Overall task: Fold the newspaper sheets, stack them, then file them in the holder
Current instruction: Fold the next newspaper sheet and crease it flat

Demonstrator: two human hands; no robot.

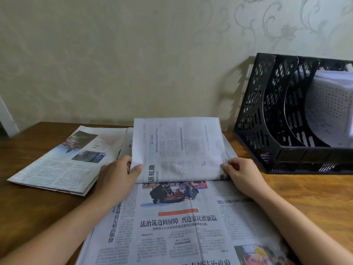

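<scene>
While the left hand (122, 169) and right hand (238, 169) pinch the raised flap's two corners, the newspaper sheet (181, 217) lies left of the black file holder (267, 115); its fold runs hand to hand.

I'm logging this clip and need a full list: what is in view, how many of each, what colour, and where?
open newspaper: one, white with colour photos, centre of the table, far half folded up toward the person
folded newspaper: one, white with a flower photo, left on the table
holder: one, black mesh, right rear of the table, by the wall
papers: a few, white, in the holder's right slot
table: one, brown wood
wall: one, pale patterned wallpaper, behind the table
left hand: pinches the raised fold's left edge
right hand: pinches its right edge
</scene>
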